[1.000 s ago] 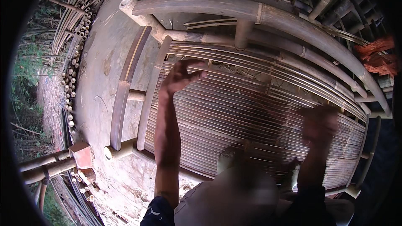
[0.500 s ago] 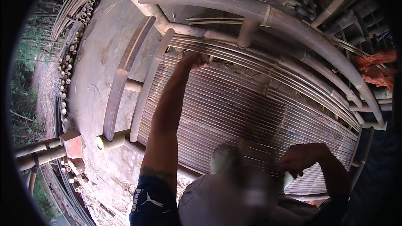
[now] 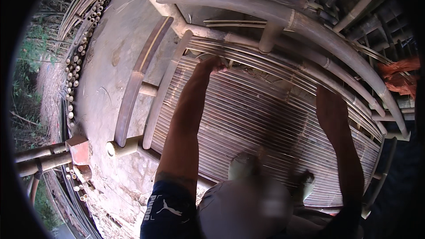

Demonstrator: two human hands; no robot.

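A bamboo bench with a seat of narrow bamboo slats (image 3: 239,106) stretches out in front of me. My left hand (image 3: 215,65) is at the far left of the seat, beside a gap between the main slats and a band of slats (image 3: 252,55) along the far side. Its fingers are curled in at the gap; what they hold is hidden. Farther right, my right hand (image 3: 328,99) reaches across to the far slats, back of the hand up. Its fingers are out of sight, so their grip does not show.
A thick curved bamboo rail (image 3: 230,1) runs along the far side. At left stands a bamboo armrest (image 3: 137,77), with a reddish block (image 3: 78,150) beyond it on the ground. Orange fibres (image 3: 400,77) hang at right. Stacked bamboo poles (image 3: 75,68) line the far left.
My right hand has moved from low over the near right seat, away from me to the far slats. The left hand stays at the gap. The whole view has shifted slightly.
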